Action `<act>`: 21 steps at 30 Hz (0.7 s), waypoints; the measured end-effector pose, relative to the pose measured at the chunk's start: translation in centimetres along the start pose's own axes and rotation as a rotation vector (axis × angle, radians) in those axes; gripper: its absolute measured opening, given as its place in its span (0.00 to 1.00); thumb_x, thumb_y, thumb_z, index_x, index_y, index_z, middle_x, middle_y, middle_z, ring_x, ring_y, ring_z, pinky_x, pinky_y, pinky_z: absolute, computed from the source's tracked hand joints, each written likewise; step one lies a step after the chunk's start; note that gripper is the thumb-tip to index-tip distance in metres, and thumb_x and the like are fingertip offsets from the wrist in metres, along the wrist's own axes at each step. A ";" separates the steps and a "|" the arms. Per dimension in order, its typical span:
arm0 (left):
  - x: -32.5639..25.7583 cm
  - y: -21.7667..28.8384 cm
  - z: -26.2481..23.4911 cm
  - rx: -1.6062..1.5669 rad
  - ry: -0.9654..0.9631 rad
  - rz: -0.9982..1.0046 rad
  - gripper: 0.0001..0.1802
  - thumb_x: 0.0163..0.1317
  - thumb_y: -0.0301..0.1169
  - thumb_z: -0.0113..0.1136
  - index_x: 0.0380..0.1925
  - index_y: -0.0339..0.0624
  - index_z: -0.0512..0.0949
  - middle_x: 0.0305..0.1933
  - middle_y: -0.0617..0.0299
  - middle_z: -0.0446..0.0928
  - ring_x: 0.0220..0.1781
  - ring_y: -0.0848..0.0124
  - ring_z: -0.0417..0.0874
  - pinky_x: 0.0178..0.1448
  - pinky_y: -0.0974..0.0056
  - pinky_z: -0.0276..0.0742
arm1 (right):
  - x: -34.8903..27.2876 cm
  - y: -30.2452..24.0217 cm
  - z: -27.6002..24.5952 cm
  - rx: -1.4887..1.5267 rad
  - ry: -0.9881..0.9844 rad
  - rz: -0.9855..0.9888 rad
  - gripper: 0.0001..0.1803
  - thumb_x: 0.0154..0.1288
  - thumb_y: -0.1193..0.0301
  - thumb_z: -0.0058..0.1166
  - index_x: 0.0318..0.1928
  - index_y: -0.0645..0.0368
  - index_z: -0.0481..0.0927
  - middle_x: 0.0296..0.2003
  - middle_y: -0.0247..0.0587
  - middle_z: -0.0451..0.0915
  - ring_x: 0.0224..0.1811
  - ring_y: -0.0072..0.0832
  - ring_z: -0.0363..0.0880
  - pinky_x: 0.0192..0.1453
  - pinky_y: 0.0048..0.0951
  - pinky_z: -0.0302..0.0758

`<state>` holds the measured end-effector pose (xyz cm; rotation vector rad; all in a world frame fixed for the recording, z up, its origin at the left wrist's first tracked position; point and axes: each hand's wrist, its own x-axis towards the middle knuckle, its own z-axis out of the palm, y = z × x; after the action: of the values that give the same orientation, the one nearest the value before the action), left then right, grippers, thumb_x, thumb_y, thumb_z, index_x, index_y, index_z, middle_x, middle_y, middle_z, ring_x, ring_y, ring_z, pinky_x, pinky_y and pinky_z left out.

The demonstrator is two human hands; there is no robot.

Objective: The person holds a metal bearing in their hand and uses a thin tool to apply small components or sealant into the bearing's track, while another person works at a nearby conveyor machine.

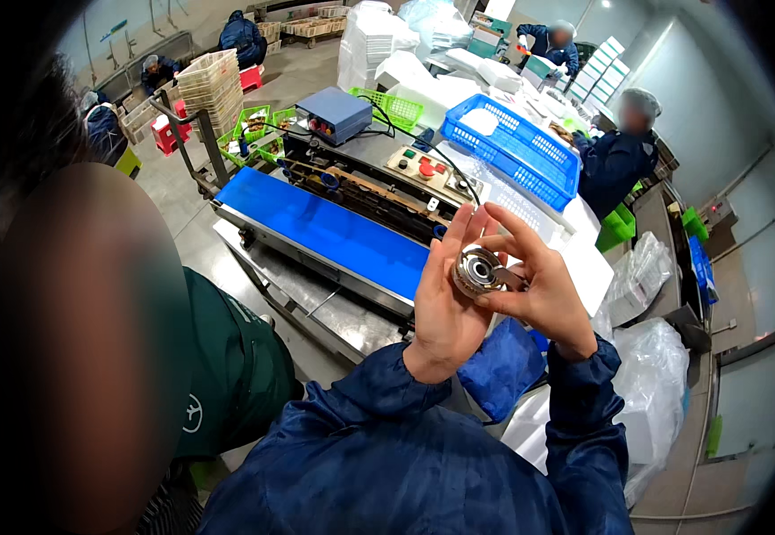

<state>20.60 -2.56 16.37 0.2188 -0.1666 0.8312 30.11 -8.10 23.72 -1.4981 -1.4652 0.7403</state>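
Beside the blue belt (334, 239), the right hand (543, 283) pinches a round metal part (475, 270) over the left hand's (447, 312) open palm; a control panel (420, 165) sits beyond the belt.

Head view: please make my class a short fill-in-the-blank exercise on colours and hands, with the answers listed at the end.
1. The round metal part is touched by the right hand and the ____ hand.
2. The flat belt beyond the hands is ____.
3. The largest button on the control panel is ____.
4. The person close by on the left wears a dark ____ top.

Missing words: left; blue; red; green.
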 end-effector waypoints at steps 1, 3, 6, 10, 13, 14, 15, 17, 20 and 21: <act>0.1 -0.1 -0.1 0.064 0.044 0.034 0.30 0.72 0.49 0.29 0.69 0.47 0.50 0.70 0.59 0.55 0.65 0.64 0.65 0.61 0.58 0.70 | 0.1 -0.1 0.2 -0.040 0.012 -0.006 0.47 0.42 0.84 0.63 0.67 0.58 0.59 0.46 0.45 0.77 0.44 0.24 0.77 0.51 0.29 0.79; 0.2 -0.4 -0.1 0.039 0.056 0.043 0.28 0.72 0.47 0.30 0.68 0.48 0.52 0.69 0.59 0.57 0.65 0.64 0.65 0.62 0.57 0.69 | 0.2 0.3 0.6 -0.010 0.029 -0.009 0.47 0.42 0.82 0.63 0.67 0.58 0.59 0.45 0.46 0.79 0.41 0.26 0.79 0.48 0.29 0.79; 0.4 -0.5 -0.8 -0.021 0.038 0.043 0.26 0.73 0.41 0.30 0.68 0.47 0.54 0.69 0.59 0.56 0.69 0.67 0.59 0.65 0.58 0.66 | 0.3 1.1 1.1 -0.197 0.080 -0.091 0.46 0.42 0.82 0.62 0.66 0.60 0.59 0.43 0.45 0.79 0.41 0.23 0.79 0.41 0.24 0.79; 0.4 0.5 -1.1 -0.056 0.049 -0.029 0.25 0.72 0.37 0.31 0.66 0.44 0.56 0.67 0.57 0.60 0.63 0.66 0.67 0.63 0.58 0.69 | 0.1 0.0 1.1 -0.238 0.036 -0.066 0.49 0.40 0.81 0.66 0.67 0.60 0.59 0.48 0.42 0.78 0.43 0.24 0.79 0.43 0.26 0.79; 0.3 1.4 -1.0 -0.249 0.065 -0.165 0.23 0.72 0.36 0.31 0.64 0.43 0.60 0.63 0.57 0.64 0.56 0.65 0.72 0.61 0.57 0.70 | 0.0 0.8 0.2 -0.173 0.014 -0.213 0.48 0.38 0.78 0.68 0.65 0.59 0.61 0.43 0.46 0.79 0.38 0.31 0.81 0.40 0.30 0.77; 0.3 1.8 -1.0 -0.287 0.030 -0.213 0.23 0.72 0.36 0.30 0.64 0.41 0.61 0.61 0.57 0.65 0.60 0.64 0.70 0.64 0.55 0.68 | -0.3 0.2 -0.5 -0.144 -0.006 -0.094 0.47 0.40 0.78 0.69 0.64 0.59 0.63 0.46 0.41 0.78 0.34 0.24 0.75 0.35 0.25 0.74; 0.1 2.1 -0.6 -0.292 0.147 -0.229 0.23 0.72 0.35 0.30 0.64 0.39 0.60 0.62 0.55 0.65 0.65 0.62 0.66 0.68 0.54 0.63 | -0.6 -0.3 -1.2 -0.117 -0.023 0.026 0.45 0.41 0.78 0.70 0.63 0.59 0.64 0.49 0.36 0.76 0.30 0.17 0.70 0.30 0.20 0.71; 0.3 2.7 -0.3 -0.404 0.107 -0.308 0.23 0.72 0.34 0.29 0.64 0.37 0.59 0.63 0.53 0.64 0.69 0.62 0.62 0.72 0.53 0.58 | -1.0 0.1 -2.3 -0.050 0.003 0.028 0.43 0.42 0.79 0.69 0.63 0.59 0.66 0.48 0.33 0.75 0.24 0.12 0.61 0.26 0.15 0.64; 0.1 2.8 0.3 -0.410 0.158 -0.342 0.23 0.72 0.34 0.30 0.64 0.36 0.58 0.65 0.51 0.63 0.69 0.62 0.62 0.72 0.53 0.58 | -1.7 0.5 -2.9 0.008 0.051 0.027 0.40 0.43 0.78 0.69 0.61 0.58 0.69 0.38 0.29 0.76 0.21 0.09 0.55 0.23 0.15 0.59; 0.1 2.8 0.3 -0.396 0.158 -0.358 0.23 0.72 0.34 0.30 0.63 0.36 0.58 0.65 0.51 0.63 0.69 0.61 0.62 0.72 0.53 0.58 | -1.9 0.6 -3.0 0.023 0.065 0.039 0.39 0.44 0.78 0.68 0.61 0.58 0.70 0.35 0.29 0.76 0.21 0.09 0.56 0.23 0.15 0.58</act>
<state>18.54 -0.69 17.02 -0.1867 -0.1353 0.4432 32.80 -10.41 24.22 -1.5236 -1.3784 0.7231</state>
